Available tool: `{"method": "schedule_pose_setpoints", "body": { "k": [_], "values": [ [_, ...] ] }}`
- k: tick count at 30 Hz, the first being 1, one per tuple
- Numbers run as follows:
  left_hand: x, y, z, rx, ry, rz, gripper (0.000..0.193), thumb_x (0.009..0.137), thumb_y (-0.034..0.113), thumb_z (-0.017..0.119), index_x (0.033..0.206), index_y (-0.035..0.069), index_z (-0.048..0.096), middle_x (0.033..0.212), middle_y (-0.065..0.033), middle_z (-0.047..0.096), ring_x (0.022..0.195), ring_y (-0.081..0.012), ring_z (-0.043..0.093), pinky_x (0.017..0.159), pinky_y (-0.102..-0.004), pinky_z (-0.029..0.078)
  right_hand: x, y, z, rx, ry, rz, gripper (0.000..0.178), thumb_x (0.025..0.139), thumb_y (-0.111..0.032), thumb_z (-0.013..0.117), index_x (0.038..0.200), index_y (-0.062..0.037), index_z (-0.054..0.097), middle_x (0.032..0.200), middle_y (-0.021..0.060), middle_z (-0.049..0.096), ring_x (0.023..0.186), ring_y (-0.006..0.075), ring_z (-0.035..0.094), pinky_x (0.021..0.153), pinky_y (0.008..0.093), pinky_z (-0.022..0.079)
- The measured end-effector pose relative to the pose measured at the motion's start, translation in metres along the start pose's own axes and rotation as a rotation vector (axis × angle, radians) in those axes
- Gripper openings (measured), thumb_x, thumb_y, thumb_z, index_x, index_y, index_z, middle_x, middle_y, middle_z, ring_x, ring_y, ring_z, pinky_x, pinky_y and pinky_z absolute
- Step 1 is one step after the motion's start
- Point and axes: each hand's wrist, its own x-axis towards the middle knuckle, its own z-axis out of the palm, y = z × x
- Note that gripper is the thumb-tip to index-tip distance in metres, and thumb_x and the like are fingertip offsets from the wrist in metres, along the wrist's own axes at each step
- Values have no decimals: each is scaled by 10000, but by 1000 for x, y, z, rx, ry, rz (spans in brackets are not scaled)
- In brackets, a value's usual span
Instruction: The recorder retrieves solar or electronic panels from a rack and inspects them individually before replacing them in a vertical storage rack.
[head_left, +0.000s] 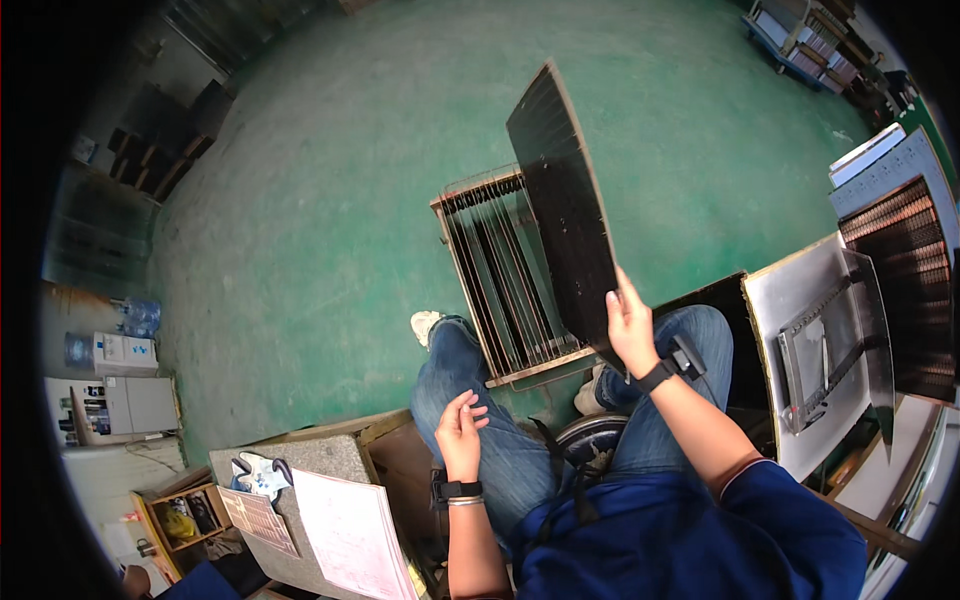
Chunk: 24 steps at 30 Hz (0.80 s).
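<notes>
While I sit with my knees apart, my right hand [632, 335] grips the lower edge of a dark rectangular panel [562, 210], fingers wrapped over its near corner and thumb on the face toward me. The panel stands tilted on edge, its long axis running up and away from that hand toward the green floor [330, 200]. Just to the left of my right hand, and ahead of my left, sits a slotted rack [500, 275] on the floor between my feet, its thin dividers running the same way as the panel's length; several dark sheets already stand in its slots. The panel hangs above the rack's right side, not touching it as far as I can tell. My left hand [460, 430] holds nothing: it rests half curled, palm up, on my left thigh, well short of the rack. My right hand is clearly the nearer one to the rack's open slots.
</notes>
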Motion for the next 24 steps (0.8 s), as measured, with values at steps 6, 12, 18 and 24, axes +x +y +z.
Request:
{"method": "schedule_pose_setpoints", "body": {
  "k": [6, 12, 18, 24],
  "values": [
    [5, 4, -4, -183, 24, -78, 266, 981, 142, 419, 1181, -4, 519, 1062, -152, 608, 781, -175, 641, 620, -281, 562, 12, 23, 19, 5, -31, -35, 469, 898, 18, 460, 1361, -15, 390, 1193, 154, 595, 978, 140, 602, 858, 259, 442],
    [6, 5, -6, -222, 40, -114, 268, 977, 150, 434, 1176, -9, 516, 1028, -157, 614, 749, -183, 643, 589, -285, 563, 51, 39, 21, 25, -138, 131, 469, 892, 37, 451, 1355, -16, 397, 1252, 158, 560, 1153, 173, 534, 952, 267, 393],
    [5, 6, -6, -227, 65, -117, 257, 976, 150, 436, 1157, -13, 518, 1004, -164, 618, 715, -184, 641, 561, -285, 560, 64, 62, 62, -159, -139, 31, 504, 862, 20, 478, 1347, -110, 430, 1126, 220, 597, 1010, 345, 602, 860, 329, 460],
    [4, 8, -11, -239, 69, -155, 249, 981, 134, 412, 1150, -20, 512, 987, -172, 617, 710, -188, 641, 555, -290, 565, 40, 92, 98, -530, -332, 132, 513, 855, -64, 497, 1355, -109, 392, 1215, 187, 538, 1107, 357, 512, 923, 460, 430]
  ]
}}
